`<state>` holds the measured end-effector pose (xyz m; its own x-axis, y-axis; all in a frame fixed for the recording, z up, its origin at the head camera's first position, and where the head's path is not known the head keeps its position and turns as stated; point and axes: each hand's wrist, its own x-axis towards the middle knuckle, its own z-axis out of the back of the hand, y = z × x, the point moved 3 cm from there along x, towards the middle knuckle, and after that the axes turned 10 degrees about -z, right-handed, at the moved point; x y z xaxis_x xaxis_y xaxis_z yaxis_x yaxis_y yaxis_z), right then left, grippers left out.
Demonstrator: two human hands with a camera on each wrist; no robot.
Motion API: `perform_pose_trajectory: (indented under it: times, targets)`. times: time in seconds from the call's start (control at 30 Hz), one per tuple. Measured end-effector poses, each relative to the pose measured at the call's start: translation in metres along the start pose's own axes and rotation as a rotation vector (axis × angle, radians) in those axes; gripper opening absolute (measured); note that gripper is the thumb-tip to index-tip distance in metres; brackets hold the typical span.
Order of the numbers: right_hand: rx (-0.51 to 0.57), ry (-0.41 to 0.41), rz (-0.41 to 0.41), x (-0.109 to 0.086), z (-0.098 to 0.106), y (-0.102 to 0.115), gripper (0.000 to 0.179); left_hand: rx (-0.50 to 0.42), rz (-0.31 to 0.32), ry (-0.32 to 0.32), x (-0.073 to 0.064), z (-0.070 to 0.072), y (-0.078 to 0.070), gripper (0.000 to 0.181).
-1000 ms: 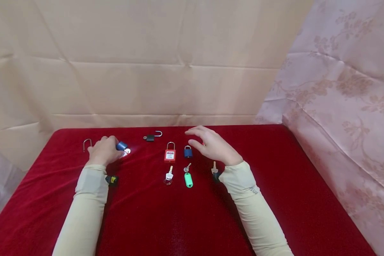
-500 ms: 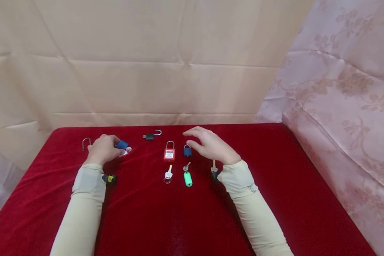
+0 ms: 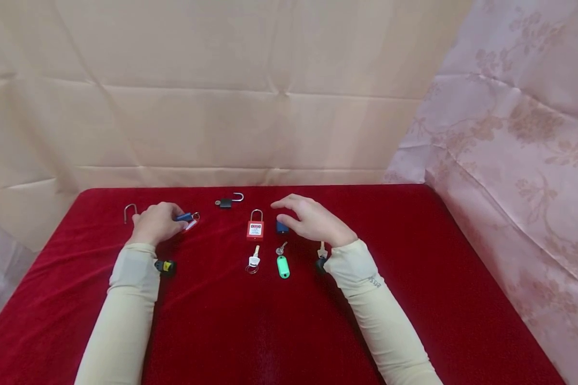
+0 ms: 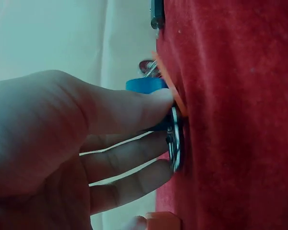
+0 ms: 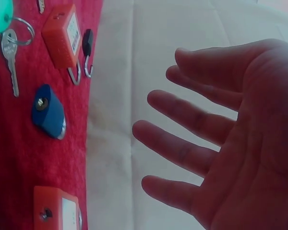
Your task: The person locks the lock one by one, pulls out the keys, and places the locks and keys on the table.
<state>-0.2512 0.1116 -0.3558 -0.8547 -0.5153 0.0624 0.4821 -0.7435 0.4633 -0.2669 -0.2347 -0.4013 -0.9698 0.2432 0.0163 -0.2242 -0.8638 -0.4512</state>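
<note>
My left hand (image 3: 155, 223) pinches a blue padlock (image 4: 146, 86) between thumb and fingers at the table's left. Keys on a ring (image 4: 176, 139) and an orange-edged tag (image 4: 169, 86) hang against it, close to the cloth. Just beyond that hand, a steel shackle (image 3: 130, 208) shows; its body is hidden in the head view. My right hand (image 3: 315, 220) hovers with spread, loosely bent fingers, holding nothing. Below it lies another blue padlock (image 5: 48, 112), partly covered in the head view. To its left is a red padlock (image 3: 255, 229) with a white label.
A black padlock (image 3: 226, 203) with its shackle swung out lies at the back of the red-covered table (image 3: 221, 331). Nearer are a silver key (image 3: 254, 259) and a key with a green tag (image 3: 283, 267). Another red padlock (image 5: 48, 208) shows in the right wrist view.
The blue padlock in my left hand has turned and dropped slightly, its tag swinging along. My right hand has drifted a little left and down, covering the other blue padlock's shackle.
</note>
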Motion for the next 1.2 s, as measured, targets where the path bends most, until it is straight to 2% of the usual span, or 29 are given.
perform_pose_trajectory:
  times: [0.13, 0.33, 0.6, 0.77, 0.9, 1.2]
  targets:
    - [0.019, 0.011, 0.005, -0.001, -0.003, 0.001, 0.038, -0.034, -0.032, -0.02, 0.002, 0.0, -0.009, 0.039]
    - [0.101, -0.003, 0.018, -0.002, -0.005, 0.004, 0.039, -0.181, -0.132, -0.049, 0.004, 0.0, -0.033, 0.033]
    - [0.24, -0.073, 0.043, 0.0, -0.007, 0.014, 0.039, -0.345, -0.314, -0.04, 0.005, -0.011, -0.09, 0.03]
    - [0.28, -0.1, 0.037, 0.002, -0.006, 0.017, 0.037, -0.35, -0.401, -0.046, 0.003, -0.02, -0.118, 0.029]
    - [0.303, -0.11, 0.03, 0.002, -0.007, 0.018, 0.032, -0.349, -0.443, -0.046, 0.0, -0.023, -0.128, 0.029]
    - [0.302, -0.084, 0.031, 0.004, -0.01, 0.018, 0.024, -0.395, -0.451, -0.036, -0.002, -0.023, -0.133, 0.026]
